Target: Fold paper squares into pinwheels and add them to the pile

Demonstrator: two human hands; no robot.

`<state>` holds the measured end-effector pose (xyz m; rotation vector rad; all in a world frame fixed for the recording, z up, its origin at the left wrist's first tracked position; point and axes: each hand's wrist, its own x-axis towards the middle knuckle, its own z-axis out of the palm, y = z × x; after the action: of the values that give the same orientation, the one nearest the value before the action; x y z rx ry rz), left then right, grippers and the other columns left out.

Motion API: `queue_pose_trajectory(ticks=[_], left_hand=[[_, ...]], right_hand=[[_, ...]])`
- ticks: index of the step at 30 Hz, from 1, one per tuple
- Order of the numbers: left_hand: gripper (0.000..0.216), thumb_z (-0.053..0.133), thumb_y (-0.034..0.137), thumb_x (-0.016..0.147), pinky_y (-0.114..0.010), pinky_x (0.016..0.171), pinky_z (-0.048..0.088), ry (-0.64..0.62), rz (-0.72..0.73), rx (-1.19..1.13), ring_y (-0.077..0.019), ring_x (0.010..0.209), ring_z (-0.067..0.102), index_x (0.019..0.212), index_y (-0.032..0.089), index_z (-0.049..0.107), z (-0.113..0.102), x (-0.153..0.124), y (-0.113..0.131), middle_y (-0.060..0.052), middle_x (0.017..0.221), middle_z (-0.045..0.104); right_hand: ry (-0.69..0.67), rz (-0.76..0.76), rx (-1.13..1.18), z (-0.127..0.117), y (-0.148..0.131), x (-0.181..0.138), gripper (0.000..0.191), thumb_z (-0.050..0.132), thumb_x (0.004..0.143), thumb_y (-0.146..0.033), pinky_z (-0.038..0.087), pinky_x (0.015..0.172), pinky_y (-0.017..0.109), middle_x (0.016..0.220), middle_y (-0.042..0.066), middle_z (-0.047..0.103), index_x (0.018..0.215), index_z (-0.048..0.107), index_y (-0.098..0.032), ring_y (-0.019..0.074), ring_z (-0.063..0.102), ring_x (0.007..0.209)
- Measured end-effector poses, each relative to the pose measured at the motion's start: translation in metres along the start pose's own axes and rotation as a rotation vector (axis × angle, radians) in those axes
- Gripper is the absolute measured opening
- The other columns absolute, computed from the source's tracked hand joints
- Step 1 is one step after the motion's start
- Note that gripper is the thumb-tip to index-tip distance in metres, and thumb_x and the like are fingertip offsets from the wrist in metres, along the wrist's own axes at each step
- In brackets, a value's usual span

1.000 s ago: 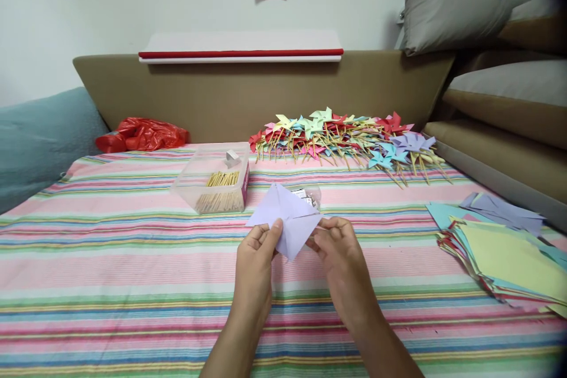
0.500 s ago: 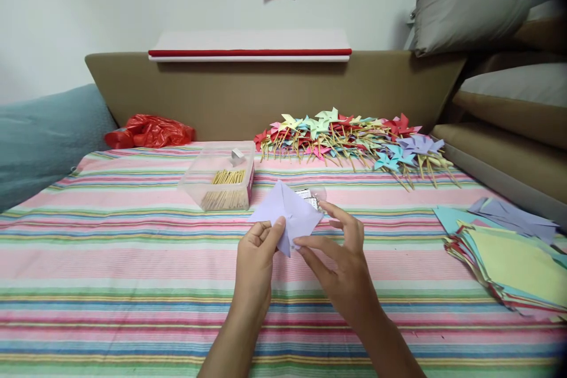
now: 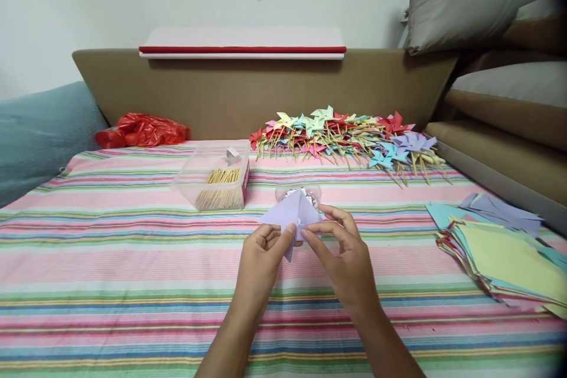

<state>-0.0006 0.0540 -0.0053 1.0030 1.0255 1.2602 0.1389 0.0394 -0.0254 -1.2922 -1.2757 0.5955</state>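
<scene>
Over the striped cloth, a purple paper pinwheel (image 3: 286,212) is held in the air between both hands. My left hand (image 3: 266,251) pinches its lower left part, thumb on top near the middle. At the lower right, my right hand (image 3: 343,251) grips the paper between thumb and fingers, close to the folded centre. Just behind the paper lies a clear round dish (image 3: 313,190) with small items in it, partly covered by the pinwheel. Left of that stands a clear plastic box (image 3: 183,180) holding many thin wooden sticks (image 3: 221,192).
Finished pinwheels on sticks (image 3: 336,136) are heaped at the back right. A stack of coloured paper (image 3: 505,254) lies at the right, with purple cut sheets (image 3: 502,212) behind it. A red plastic bag (image 3: 146,130) sits back left; grey cushions (image 3: 460,3) rise at the right.
My right hand has brought a corner of the purple paper in to the centre, and its fingers are now closer to my left thumb. The view has shifted slightly.
</scene>
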Motion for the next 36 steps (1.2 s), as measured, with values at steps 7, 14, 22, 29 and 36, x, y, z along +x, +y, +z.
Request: queue_pose_trajectory(ticks=[7,14,22,29,36], left_hand=[[0.022,0.080,0.037,0.077,-0.026,0.067,0.048,-0.014,-0.001,0.026,-0.0192,0.074,0.067,0.075,0.017,0.071,0.000,-0.001,0.000,-0.003,0.074,0.071],[0.023,0.080,0.036,0.077,-0.024,0.068,0.047,0.002,-0.008,0.005,-0.0166,0.074,0.063,0.071,0.017,0.069,0.001,0.000,-0.001,-0.002,0.073,0.070],[0.027,0.080,0.034,0.079,-0.020,0.063,0.043,-0.007,0.003,-0.018,-0.0111,0.066,0.054,0.067,0.017,0.062,0.002,0.000,-0.002,0.003,0.066,0.061],[0.027,0.080,0.034,0.079,-0.019,0.063,0.043,-0.011,0.002,-0.016,-0.0100,0.065,0.052,0.068,0.016,0.063,0.000,-0.001,-0.004,0.003,0.066,0.059],[0.023,0.082,0.034,0.075,-0.020,0.070,0.047,-0.022,-0.021,-0.056,-0.0124,0.074,0.060,0.078,0.015,0.069,0.001,-0.001,-0.005,-0.001,0.077,0.068]], right_hand=[[0.017,0.002,0.024,0.002,-0.003,0.000,0.014,0.072,0.083,-0.041,0.038,0.108,0.050,0.123,0.007,0.057,0.081,0.076,-0.027,0.0287,0.052,0.123],[-0.001,0.032,0.069,0.002,0.001,0.001,0.017,0.067,0.086,-0.040,0.044,0.103,0.046,0.122,0.009,0.055,0.083,0.073,-0.025,0.0291,0.052,0.124],[0.019,-0.011,0.052,0.004,-0.004,-0.001,0.015,0.067,0.086,-0.038,0.035,0.109,0.049,0.123,0.009,0.055,0.081,0.073,-0.025,0.0293,0.051,0.126],[0.045,0.003,0.025,0.007,-0.006,-0.003,0.013,0.068,0.085,-0.036,0.040,0.106,0.047,0.122,0.009,0.054,0.082,0.072,-0.024,0.0276,0.053,0.122],[0.131,0.018,0.014,0.015,-0.004,-0.006,0.016,0.067,0.084,-0.038,0.042,0.104,0.047,0.122,0.009,0.054,0.082,0.070,-0.022,0.0280,0.054,0.121]])
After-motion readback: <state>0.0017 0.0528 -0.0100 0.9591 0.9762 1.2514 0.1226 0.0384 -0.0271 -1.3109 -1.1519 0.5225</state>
